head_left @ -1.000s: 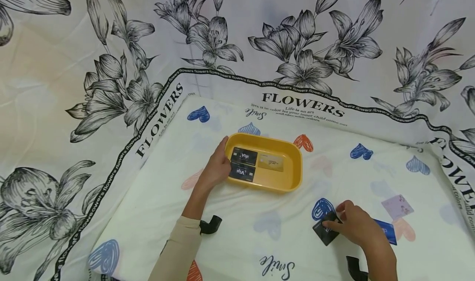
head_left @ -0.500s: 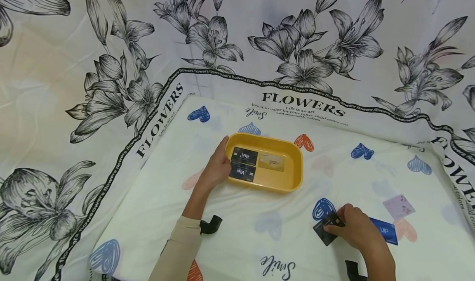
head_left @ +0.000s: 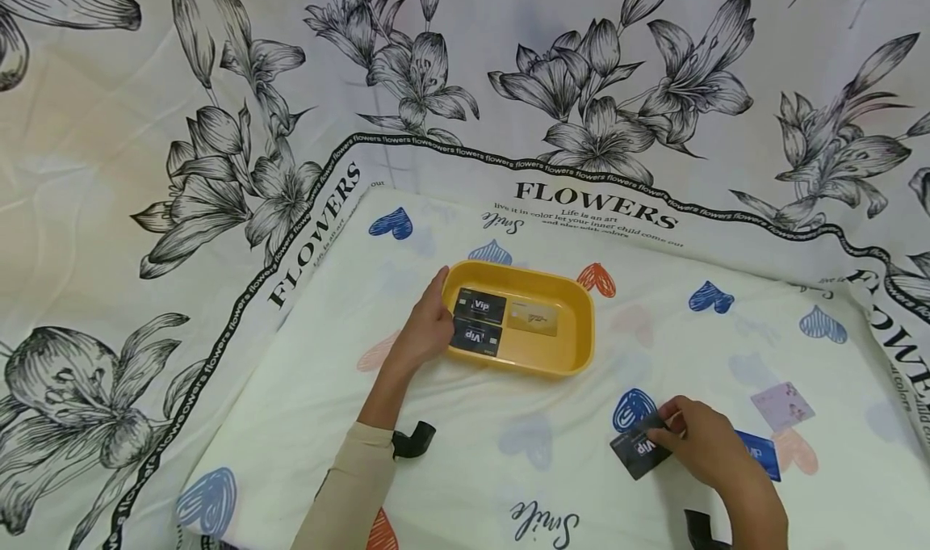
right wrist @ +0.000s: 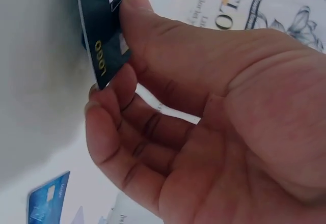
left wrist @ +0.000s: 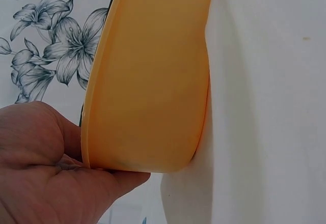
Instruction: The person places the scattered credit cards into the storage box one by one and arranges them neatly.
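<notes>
A yellow plastic tray (head_left: 574, 356) stands on the cloth. My left hand (head_left: 425, 324) grips its left end, and part of that hand (left wrist: 56, 168) shows at the rim in the left wrist view. Inside lie two black VIP cards, an upper one (head_left: 490, 300) and a lower one (head_left: 483, 342), with a gold card (head_left: 541, 317) beside them. Nearer the front, my right hand (head_left: 701, 441) pinches another black VIP card (head_left: 639, 451) by its right side. In the right wrist view the thumb presses on the face of this card (right wrist: 99, 25), which is tilted.
A blue card (head_left: 761, 455) lies just beyond the right hand, partly hidden by it. Farther right is a pale purple card (head_left: 783, 405). Heart-printed cloth (head_left: 436, 485) covers the surface, and a floral sheet (head_left: 472, 65) rises behind.
The right hand's thumb and fingers have shifted toward the right edge of the black card, uncovering more of its VIP print. The left hand and the tray stay in place.
</notes>
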`<state>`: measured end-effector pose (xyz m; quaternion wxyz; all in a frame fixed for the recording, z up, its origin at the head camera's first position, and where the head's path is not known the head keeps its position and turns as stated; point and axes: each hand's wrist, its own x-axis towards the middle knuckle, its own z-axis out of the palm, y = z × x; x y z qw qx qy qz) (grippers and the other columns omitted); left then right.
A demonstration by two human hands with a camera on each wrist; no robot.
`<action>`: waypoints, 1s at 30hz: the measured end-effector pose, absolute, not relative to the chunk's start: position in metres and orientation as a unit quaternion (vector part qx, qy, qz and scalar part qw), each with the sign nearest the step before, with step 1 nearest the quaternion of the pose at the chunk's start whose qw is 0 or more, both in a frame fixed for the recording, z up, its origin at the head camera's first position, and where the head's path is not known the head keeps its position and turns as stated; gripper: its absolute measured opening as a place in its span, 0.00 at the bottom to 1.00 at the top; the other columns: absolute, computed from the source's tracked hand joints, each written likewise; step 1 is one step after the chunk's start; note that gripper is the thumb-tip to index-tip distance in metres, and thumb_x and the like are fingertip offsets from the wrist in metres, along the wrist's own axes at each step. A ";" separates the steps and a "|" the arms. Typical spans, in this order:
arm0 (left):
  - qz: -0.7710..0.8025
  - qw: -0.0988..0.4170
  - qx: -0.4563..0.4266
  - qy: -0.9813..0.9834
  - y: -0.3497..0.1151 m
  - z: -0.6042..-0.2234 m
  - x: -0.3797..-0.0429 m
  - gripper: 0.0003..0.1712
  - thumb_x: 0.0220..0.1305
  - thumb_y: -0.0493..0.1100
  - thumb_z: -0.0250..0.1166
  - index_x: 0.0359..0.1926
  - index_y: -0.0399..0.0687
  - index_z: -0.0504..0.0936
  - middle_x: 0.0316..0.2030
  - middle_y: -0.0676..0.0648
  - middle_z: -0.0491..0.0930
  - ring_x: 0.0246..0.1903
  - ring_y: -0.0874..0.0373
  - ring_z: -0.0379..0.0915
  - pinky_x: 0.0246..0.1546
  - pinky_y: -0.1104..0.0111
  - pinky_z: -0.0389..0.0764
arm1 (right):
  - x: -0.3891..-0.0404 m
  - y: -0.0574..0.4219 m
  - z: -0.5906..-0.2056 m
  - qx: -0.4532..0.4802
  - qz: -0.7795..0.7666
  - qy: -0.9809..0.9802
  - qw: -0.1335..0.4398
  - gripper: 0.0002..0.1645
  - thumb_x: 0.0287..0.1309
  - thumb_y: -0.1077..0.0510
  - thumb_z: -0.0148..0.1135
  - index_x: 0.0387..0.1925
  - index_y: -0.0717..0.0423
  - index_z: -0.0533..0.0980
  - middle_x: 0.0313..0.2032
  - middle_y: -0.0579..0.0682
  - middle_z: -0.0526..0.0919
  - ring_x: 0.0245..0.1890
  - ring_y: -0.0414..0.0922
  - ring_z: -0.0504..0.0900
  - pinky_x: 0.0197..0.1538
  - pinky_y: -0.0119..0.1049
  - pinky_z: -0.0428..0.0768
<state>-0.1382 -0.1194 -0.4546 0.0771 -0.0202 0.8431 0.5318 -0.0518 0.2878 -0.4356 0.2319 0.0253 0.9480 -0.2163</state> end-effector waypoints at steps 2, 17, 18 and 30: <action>0.532 0.076 -0.018 0.843 -0.119 -0.454 -0.138 0.47 0.69 0.29 0.45 0.86 0.49 0.43 0.85 0.46 0.47 0.84 0.50 0.41 0.83 0.54 0.44 | -0.051 0.288 -0.433 0.009 -0.211 0.952 0.221 0.20 0.65 0.54 0.72 0.50 0.63 0.79 0.36 0.50 0.80 0.36 0.47 0.76 0.36 0.40 0.78; 0.538 0.073 -0.014 0.839 -0.120 -0.454 -0.138 0.47 0.68 0.28 0.45 0.86 0.48 0.44 0.85 0.45 0.47 0.84 0.50 0.40 0.83 0.53 0.44 | -0.050 0.289 -0.409 -0.048 -0.221 0.959 0.172 0.11 0.72 0.53 0.66 0.47 0.56 0.81 0.39 0.44 0.85 0.39 0.44 0.83 0.35 0.39 0.80; 0.540 0.072 -0.013 0.839 -0.120 -0.454 -0.138 0.47 0.68 0.28 0.45 0.86 0.48 0.44 0.85 0.45 0.47 0.84 0.49 0.40 0.83 0.53 0.45 | -0.050 0.289 -0.407 -0.053 -0.223 0.959 0.168 0.11 0.72 0.53 0.66 0.47 0.55 0.80 0.39 0.44 0.85 0.39 0.43 0.83 0.35 0.38 0.80; 0.542 0.080 -0.021 0.836 -0.119 -0.451 -0.138 0.47 0.69 0.27 0.45 0.86 0.48 0.44 0.85 0.45 0.47 0.84 0.50 0.40 0.83 0.54 0.45 | -0.056 0.283 -0.385 -0.070 -0.239 0.960 0.131 0.16 0.73 0.48 0.66 0.50 0.56 0.81 0.39 0.44 0.85 0.39 0.42 0.83 0.35 0.32 0.81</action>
